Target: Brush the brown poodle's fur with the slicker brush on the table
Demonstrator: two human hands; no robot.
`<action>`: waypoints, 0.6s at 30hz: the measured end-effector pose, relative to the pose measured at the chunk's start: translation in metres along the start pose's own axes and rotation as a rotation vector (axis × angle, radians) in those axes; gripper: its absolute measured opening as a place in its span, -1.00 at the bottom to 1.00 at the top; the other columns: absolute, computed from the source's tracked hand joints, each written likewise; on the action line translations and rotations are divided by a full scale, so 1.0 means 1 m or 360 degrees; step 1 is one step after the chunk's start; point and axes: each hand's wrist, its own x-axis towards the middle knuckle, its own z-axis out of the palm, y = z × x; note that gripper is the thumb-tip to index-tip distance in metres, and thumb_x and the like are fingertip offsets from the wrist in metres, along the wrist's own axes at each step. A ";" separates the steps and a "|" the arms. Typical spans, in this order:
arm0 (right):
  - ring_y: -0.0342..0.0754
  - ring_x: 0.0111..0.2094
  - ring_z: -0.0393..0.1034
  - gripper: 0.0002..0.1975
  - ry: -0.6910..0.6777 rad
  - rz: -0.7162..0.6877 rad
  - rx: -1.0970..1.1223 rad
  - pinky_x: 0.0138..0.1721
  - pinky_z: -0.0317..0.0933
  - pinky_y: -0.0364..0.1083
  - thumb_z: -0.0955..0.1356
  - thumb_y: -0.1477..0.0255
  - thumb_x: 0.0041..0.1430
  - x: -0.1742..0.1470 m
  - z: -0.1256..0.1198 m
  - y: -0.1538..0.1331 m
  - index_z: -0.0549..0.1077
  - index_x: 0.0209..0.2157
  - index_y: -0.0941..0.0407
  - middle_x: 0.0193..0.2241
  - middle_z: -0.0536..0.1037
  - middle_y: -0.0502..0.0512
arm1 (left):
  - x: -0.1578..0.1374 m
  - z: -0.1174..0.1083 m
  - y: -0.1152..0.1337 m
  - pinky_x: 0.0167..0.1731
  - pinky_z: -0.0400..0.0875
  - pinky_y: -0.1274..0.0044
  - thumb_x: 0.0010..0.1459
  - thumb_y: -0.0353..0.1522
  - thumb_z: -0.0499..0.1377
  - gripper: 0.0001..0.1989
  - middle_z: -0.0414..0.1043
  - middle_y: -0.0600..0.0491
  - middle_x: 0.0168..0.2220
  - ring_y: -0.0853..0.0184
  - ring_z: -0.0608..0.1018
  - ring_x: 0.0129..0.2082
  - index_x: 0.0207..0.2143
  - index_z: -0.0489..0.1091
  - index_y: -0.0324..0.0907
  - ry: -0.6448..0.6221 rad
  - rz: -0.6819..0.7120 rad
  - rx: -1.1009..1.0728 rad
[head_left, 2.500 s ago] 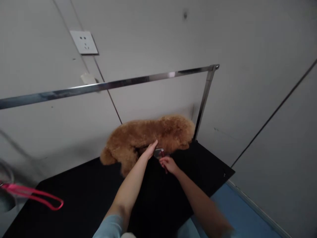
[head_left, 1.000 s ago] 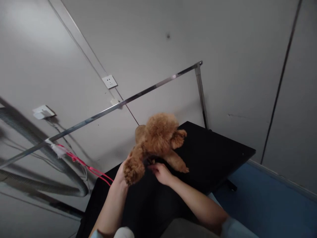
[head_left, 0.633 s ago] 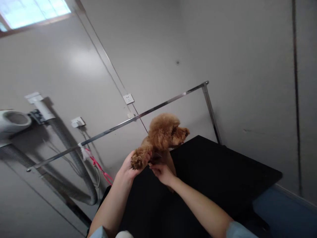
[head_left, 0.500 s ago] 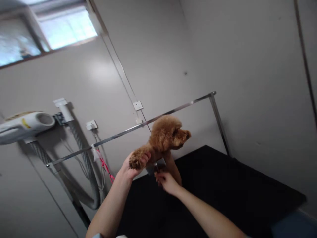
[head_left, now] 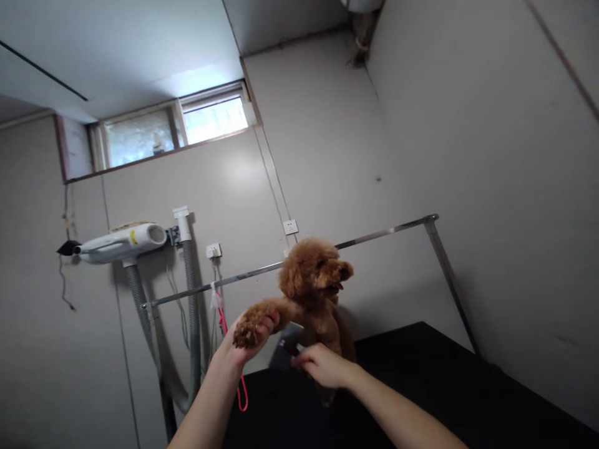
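A curly brown poodle [head_left: 309,268] sits upright on the black table, its head turned to the right and its mouth slightly open. My left hand [head_left: 240,350] is closed around one of its front legs [head_left: 255,321], holding the leg raised out to the side. In my right hand [head_left: 324,365] is a slicker brush [head_left: 286,344] with a dark handle and a flat grey head. The brush head is just below the raised leg, beside the chest; whether it touches the coat I cannot tell.
The black grooming table [head_left: 402,374] has a metal rail [head_left: 253,273] behind the dog. A pink leash [head_left: 243,396] hangs from the rail on the left. A white dryer [head_left: 124,243] with a grey hose [head_left: 191,299] is mounted on the wall near sockets.
My view has tilted up and levelled, showing more ceiling and window. The dog's head has lifted more upright and its chest now shows. The brush head has turned and shows more clearly beneath the leg.
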 end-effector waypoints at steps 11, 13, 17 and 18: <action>-0.12 -0.45 0.47 -0.59 0.0180 0.0293 0.0065 -0.29 0.27 -0.16 0.16 0.54 0.11 -0.008 0.019 -0.009 0.50 -0.11 0.08 -0.47 0.59 0.04 | -0.018 0.013 0.007 -0.68 0.35 0.75 0.05 -0.56 -0.06 -0.77 0.24 -0.05 -0.34 0.54 0.37 -0.58 -0.19 0.18 -0.27 -0.0125 0.0063 -0.0055; -0.10 -0.33 0.47 -0.61 0.0209 0.0099 0.0076 -0.21 0.25 -0.16 0.18 0.53 0.11 -0.005 0.017 -0.023 0.51 -0.12 0.03 -0.38 0.59 0.03 | -0.016 0.023 0.004 -0.67 0.37 0.73 0.06 -0.55 -0.04 -0.75 0.26 -0.08 -0.32 0.53 0.39 -0.56 -0.16 0.19 -0.27 -0.0139 0.0067 0.0048; -0.06 -0.29 0.44 -0.68 0.0491 0.0157 0.0183 -0.24 0.26 -0.12 0.22 0.47 0.12 0.009 0.021 -0.033 0.53 -0.18 0.09 -0.33 0.57 0.09 | -0.004 0.050 0.002 -0.67 0.36 0.75 0.06 -0.54 -0.03 -0.78 0.26 -0.05 -0.36 0.53 0.38 -0.58 -0.20 0.21 -0.26 -0.0212 -0.0030 0.0105; -0.06 -0.34 0.44 -0.68 0.0575 0.0268 0.0272 -0.29 0.28 -0.12 0.22 0.46 0.12 0.010 0.026 -0.031 0.53 -0.17 0.13 -0.36 0.56 0.11 | 0.002 0.058 0.002 -0.67 0.36 0.76 0.06 -0.54 -0.03 -0.79 0.25 -0.03 -0.37 0.54 0.38 -0.59 -0.21 0.20 -0.26 -0.0220 -0.0063 0.0110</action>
